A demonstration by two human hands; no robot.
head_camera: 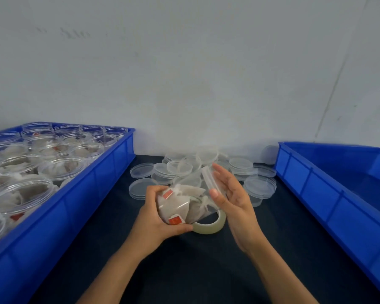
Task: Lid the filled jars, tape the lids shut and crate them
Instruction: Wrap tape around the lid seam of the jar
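Observation:
My left hand (157,220) grips a clear jar (183,205) full of white tea bags with red tags, tipped on its side above the dark table. My right hand (230,194) holds a clear lid (209,179) at the jar's mouth, thumb and fingers along its rim. A roll of clear tape (211,226) lies on the table just under the jar. Behind my hands, loose clear lids (259,185) lie in a heap.
A blue crate (79,194) on the left holds several open filled jars (59,167). Another blue crate (338,194) stands on the right with nothing seen inside. A pale wall closes off the back of the dark table (195,270).

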